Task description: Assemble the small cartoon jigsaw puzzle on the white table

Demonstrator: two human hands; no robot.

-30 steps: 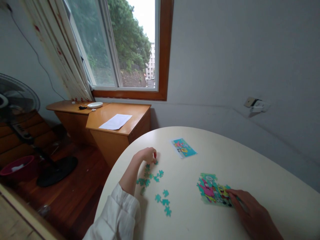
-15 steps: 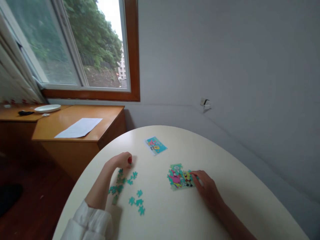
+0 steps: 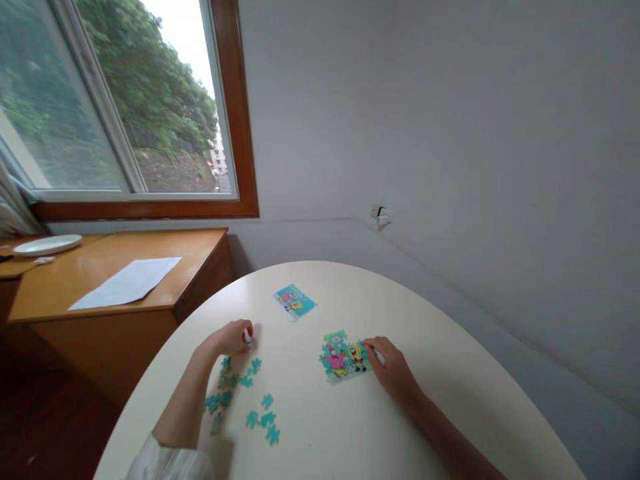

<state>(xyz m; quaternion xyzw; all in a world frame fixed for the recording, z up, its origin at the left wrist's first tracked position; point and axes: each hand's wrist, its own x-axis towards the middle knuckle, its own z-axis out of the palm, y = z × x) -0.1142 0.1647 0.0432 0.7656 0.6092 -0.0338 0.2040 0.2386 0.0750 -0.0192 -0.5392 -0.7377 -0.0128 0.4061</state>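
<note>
A partly assembled jigsaw puzzle [image 3: 336,360] with cartoon figures lies right of centre on the table. My right hand [image 3: 393,367] is at its right edge, fingers bent together and fingertips touching the puzzle. Farther left, my left hand [image 3: 234,337] hovers near the tabletop with thumb and fingers pinched round a small teal puzzle piece [image 3: 247,344], mostly hidden by the fingers. Several loose teal pieces [image 3: 229,381] lie below that hand, partly beside the forearm. A second group of loose pieces [image 3: 267,419] lies nearer to me.
A small reference picture [image 3: 295,301] of the same cartoon lies toward the far side of the round white table [image 3: 320,440]. Beyond its left edge stands a wooden desk [image 3: 115,250] with a paper sheet [image 3: 129,283] and a white plate [image 3: 49,245]. A window and wall are behind.
The view has turned slightly right, so everything appears shifted left. My left fingers have turned a little, and a teal piece now shows at their tips. My right hand stays at the puzzle's edge.
</note>
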